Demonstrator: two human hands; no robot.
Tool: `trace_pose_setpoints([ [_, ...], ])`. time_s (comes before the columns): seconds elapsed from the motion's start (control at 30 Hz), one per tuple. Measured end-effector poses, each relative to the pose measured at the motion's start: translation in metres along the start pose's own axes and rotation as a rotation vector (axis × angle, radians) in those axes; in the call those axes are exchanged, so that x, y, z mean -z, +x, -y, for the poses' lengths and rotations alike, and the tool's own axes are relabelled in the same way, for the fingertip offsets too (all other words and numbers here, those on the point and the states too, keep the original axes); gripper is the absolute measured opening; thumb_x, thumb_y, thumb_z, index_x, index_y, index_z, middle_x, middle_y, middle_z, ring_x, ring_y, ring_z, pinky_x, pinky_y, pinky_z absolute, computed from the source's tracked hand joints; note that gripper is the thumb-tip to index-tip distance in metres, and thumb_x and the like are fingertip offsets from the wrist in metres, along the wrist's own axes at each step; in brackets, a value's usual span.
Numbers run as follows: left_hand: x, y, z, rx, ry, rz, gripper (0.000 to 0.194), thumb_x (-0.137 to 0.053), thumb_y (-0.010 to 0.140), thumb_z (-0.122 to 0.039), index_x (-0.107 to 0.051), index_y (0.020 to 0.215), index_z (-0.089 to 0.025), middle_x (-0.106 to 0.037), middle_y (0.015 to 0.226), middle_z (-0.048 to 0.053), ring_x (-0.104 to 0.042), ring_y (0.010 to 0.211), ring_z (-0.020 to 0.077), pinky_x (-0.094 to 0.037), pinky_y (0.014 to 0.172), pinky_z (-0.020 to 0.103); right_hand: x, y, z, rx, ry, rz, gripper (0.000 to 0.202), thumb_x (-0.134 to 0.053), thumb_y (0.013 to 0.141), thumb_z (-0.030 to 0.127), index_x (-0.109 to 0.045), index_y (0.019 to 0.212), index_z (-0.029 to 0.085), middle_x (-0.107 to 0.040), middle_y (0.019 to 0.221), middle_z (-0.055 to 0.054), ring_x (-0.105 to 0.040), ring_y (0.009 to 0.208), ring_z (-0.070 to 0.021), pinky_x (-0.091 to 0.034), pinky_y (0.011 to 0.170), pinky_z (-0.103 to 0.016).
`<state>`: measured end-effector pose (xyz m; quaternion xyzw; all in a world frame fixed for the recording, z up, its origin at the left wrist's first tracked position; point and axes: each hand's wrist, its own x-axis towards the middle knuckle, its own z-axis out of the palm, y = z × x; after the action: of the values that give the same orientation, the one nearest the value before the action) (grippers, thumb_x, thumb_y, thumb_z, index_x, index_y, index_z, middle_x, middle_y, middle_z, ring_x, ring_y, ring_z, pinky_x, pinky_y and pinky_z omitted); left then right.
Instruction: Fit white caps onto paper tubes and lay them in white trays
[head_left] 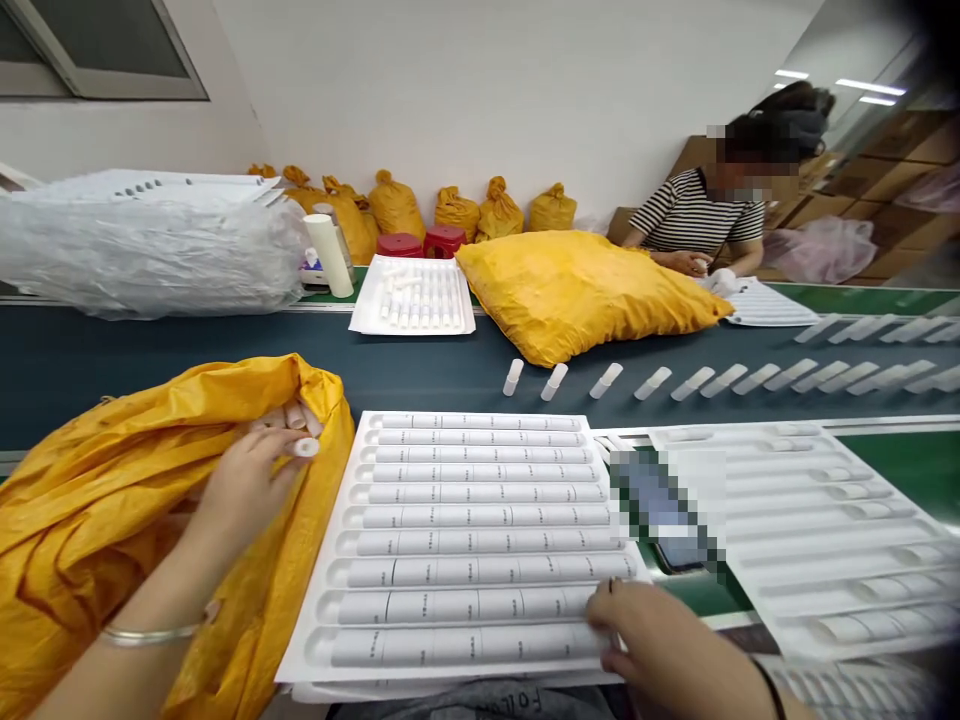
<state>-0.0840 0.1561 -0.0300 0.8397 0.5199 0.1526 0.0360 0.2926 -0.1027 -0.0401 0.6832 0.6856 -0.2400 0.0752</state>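
My left hand [251,480], closed, pinches a small white tube [305,447] at the mouth of a yellow woven sack [187,400]. More white tubes lie inside the sack. In front of me a white tray [330,590] has several grooves filled with white tubes [465,570] laid end to end, marked with fine dark print. My right hand [637,625] rests at the tray's near right corner, fingers curled over the ends of the closest rows. Whatever is between those fingers is hidden.
Upright-leaning white tubes [652,382] line the dark conveyor belt [405,375]. A full yellow sack [585,290] and another tray [412,325] lie across it. At right are a blurred phone [679,550] and a partly filled tray [757,520]. A person [697,220] works opposite.
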Motion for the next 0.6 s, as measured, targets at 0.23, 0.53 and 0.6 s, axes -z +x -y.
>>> trace_pose_setpoints([
  [0.23, -0.008, -0.028, -0.103, -0.061, -0.564, -0.075, 0.023, -0.060, 0.083, -0.035, -0.062, 0.102, -0.022, -0.066, 0.102, 0.004, -0.061, 0.094, 0.0189, -0.050, 0.084, 0.033, -0.028, -0.018, -0.012, 0.124, 0.024, -0.303, 0.027, -0.048, 0.074, 0.000, -0.063, 0.082, 0.021, -0.063, 0.092, -0.007, -0.061, 0.081, -0.0203, -0.048, 0.073, -0.031],
  [0.53, -0.018, -0.048, -0.150, -0.171, -0.882, 0.224, 0.025, -0.044, 0.093, -0.032, -0.052, 0.115, -0.023, -0.061, 0.112, 0.007, -0.057, 0.107, 0.0183, -0.049, 0.089, 0.031, -0.030, -0.015, -0.006, 0.052, -0.053, -0.275, 0.031, -0.049, 0.068, -0.005, -0.065, 0.080, 0.019, -0.061, 0.097, -0.008, -0.059, 0.086, -0.0208, -0.047, 0.078, -0.031],
  [0.6, -0.021, -0.052, -0.153, -0.202, -0.875, 0.308, 0.027, -0.041, 0.094, -0.033, -0.051, 0.117, -0.024, -0.063, 0.111, 0.005, -0.059, 0.102, 0.0175, -0.050, 0.086, 0.030, -0.033, -0.016, -0.008, 0.057, -0.083, -0.247, 0.036, -0.047, 0.068, -0.006, -0.066, 0.086, 0.019, -0.063, 0.094, -0.008, -0.059, 0.083, -0.0213, -0.049, 0.076, -0.032],
])
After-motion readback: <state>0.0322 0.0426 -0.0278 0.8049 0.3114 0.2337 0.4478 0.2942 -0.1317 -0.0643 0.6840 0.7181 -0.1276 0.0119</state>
